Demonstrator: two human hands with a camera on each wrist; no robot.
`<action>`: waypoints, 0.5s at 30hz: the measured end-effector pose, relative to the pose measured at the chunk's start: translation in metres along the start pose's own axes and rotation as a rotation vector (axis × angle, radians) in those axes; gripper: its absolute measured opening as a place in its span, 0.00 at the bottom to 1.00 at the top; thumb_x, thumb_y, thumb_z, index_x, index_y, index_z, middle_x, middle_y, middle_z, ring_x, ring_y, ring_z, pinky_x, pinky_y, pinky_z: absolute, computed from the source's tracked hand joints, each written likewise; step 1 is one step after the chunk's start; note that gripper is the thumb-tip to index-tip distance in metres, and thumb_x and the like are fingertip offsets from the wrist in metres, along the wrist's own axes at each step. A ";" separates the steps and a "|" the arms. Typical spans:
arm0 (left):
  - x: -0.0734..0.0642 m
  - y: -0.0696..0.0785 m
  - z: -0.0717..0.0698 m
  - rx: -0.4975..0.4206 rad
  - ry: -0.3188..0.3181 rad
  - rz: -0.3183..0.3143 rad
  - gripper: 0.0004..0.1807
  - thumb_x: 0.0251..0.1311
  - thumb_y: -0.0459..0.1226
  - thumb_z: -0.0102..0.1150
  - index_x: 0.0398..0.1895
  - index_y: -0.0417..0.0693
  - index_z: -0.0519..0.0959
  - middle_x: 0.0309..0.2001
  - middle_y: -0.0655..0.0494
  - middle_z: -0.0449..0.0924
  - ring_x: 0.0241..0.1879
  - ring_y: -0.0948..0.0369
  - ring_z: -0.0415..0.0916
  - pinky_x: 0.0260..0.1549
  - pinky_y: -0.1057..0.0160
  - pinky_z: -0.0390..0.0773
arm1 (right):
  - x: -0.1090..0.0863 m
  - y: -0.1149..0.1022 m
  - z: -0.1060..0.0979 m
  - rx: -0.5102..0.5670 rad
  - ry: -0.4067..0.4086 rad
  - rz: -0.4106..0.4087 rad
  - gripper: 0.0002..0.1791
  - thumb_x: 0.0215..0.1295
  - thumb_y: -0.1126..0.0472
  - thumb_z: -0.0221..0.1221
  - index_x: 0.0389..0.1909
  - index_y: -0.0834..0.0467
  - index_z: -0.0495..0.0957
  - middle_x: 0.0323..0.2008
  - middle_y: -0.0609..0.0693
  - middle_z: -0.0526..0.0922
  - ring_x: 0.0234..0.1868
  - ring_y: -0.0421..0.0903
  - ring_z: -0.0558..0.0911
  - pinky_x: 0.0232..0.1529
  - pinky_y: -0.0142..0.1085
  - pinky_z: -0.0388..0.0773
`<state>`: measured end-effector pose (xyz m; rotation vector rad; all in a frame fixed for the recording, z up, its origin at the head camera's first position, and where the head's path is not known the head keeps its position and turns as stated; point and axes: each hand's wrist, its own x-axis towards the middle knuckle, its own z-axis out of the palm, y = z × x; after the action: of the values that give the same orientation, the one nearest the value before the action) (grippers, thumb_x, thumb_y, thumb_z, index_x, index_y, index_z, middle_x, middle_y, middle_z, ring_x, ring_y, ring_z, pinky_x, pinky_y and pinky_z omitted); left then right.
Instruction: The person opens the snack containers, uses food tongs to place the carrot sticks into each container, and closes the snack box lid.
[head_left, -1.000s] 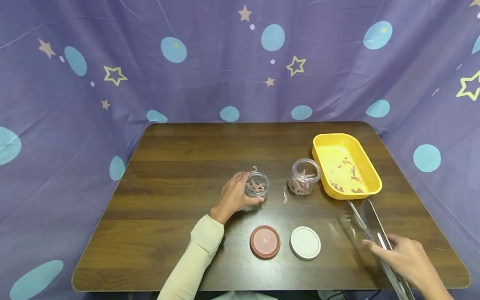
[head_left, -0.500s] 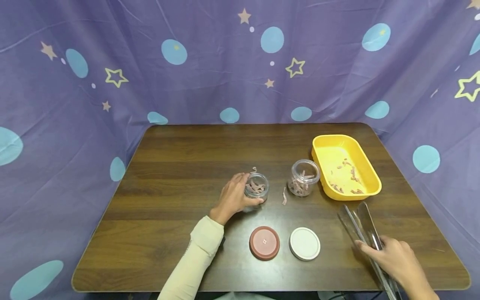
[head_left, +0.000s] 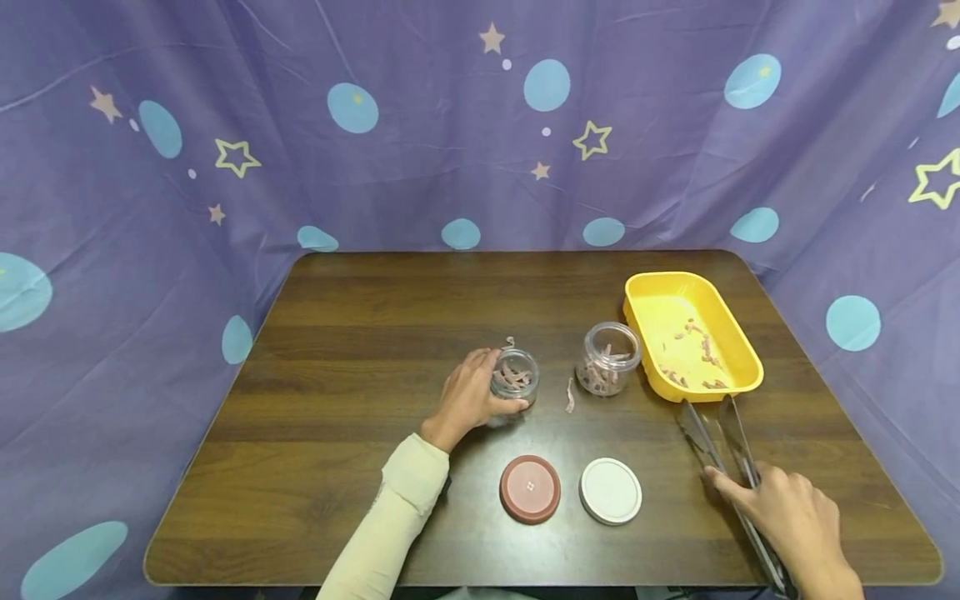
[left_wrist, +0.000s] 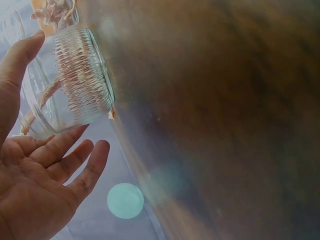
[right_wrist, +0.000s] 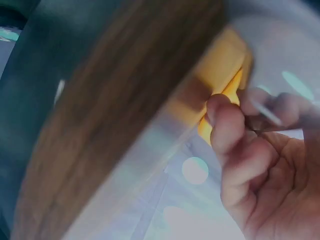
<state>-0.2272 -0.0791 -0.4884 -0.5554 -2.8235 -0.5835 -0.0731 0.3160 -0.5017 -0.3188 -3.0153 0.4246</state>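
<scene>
My left hand (head_left: 470,390) holds a small glass jar (head_left: 515,374) at its side, thumb at the front and fingers at the back. Ribbed glass and brownish-pink dried strips show in that jar (left_wrist: 82,75) in the left wrist view. With my right hand (head_left: 798,517) I grip a pair of metal tongs (head_left: 738,467), their two tips spread apart just in front of the yellow tray (head_left: 738,350). Several small strip pieces lie on the tray's floor. In the right wrist view the curled fingers (right_wrist: 230,130) show, with the tongs blurred.
A second clear jar (head_left: 609,358) with strips stands open beside the tray. One loose strip (head_left: 570,396) lies between the jars, another (head_left: 510,342) behind the left jar. A red lid (head_left: 530,489) and a white lid (head_left: 611,491) lie near the table's front edge.
My right hand has moved left with the tongs, whose tips dipped toward me and then came back up to the tray's front. The left hand stays on its jar.
</scene>
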 end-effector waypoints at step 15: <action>-0.001 0.000 -0.001 -0.005 0.003 0.013 0.51 0.29 0.62 0.71 0.59 0.44 0.69 0.57 0.44 0.74 0.60 0.52 0.69 0.56 0.52 0.72 | -0.008 -0.010 -0.017 -0.043 0.087 0.021 0.38 0.49 0.29 0.55 0.07 0.58 0.60 0.08 0.49 0.58 0.11 0.45 0.58 0.07 0.37 0.55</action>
<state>-0.2261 -0.0795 -0.4877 -0.5735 -2.8141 -0.5882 -0.0652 0.3091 -0.4829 -0.3631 -2.9419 0.3384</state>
